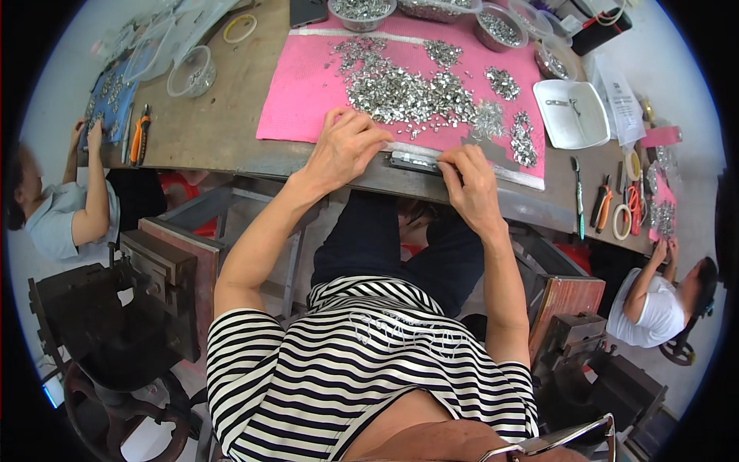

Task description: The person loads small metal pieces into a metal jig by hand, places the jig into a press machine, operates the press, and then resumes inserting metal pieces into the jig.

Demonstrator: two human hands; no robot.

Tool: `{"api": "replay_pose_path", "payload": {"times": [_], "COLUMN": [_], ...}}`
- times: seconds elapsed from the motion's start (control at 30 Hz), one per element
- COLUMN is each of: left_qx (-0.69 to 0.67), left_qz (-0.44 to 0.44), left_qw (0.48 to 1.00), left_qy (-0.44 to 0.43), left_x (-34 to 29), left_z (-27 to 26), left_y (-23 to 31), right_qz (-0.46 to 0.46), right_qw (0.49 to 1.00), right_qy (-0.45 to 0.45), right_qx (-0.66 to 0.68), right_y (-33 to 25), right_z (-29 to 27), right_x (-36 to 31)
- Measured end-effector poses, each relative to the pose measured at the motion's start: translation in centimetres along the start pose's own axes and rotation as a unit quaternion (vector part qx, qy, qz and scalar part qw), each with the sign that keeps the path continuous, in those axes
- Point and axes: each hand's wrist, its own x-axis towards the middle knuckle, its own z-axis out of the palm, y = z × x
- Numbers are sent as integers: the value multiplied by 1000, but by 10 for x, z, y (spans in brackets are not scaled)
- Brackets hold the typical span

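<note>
A short dark bar (414, 162) with a row of silvery bits along it lies at the table's front edge. Bent over its left end is my left hand (348, 146), fingertips pinched together; whatever they hold is too small to make out. My right hand (471, 181) has its thumb and fingers closed at the bar's right end. Just beyond both hands, a large heap of small shiny metal pieces (412, 94) is spread on a pink mat (296, 100). Thin clear or silvery bits (487, 119) and a smaller pile of metal pieces (523, 140) lie to the right.
A white tray (593, 135) with tools inside stands right of the mat. Plastic tubs (500, 29) of metal parts line the back. A toothbrush (577, 196) and orange-handled pliers (600, 204) lie at right; other pliers (140, 137) at left. Two people work at either side.
</note>
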Motion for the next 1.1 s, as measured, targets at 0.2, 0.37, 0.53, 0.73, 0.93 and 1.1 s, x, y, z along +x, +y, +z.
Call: {"api": "replay_pose_path", "payload": {"times": [0.2, 0.37, 0.53, 0.73, 0.93, 1.1], "left_qx": [-8, 11, 14, 14, -9, 17], "left_qz": [-28, -34, -39, -52, -62, -57], "left_qw": [999, 999, 999, 999, 998, 998], "left_qy": [-39, -5, -4, 2, 14, 14], "left_x": [-13, -17, -18, -19, -28, -28], "left_z": [2, 7, 7, 3, 11, 12], "left_y": [11, 13, 12, 12, 17, 19], "right_qz": [-26, -41, -73, -108, -124, -138], "right_qw": [999, 997, 991, 983, 985, 984], "right_qy": [35, 42, 47, 43, 39, 25], "right_qx": [-26, -51, -100, -145, -118, -112], "right_y": [-2, -4, -5, -8, 0, -2], "right_z": [10, 15, 21, 20, 16, 13], "right_x": [-3, -3, -1, 0, -3, -2]}}
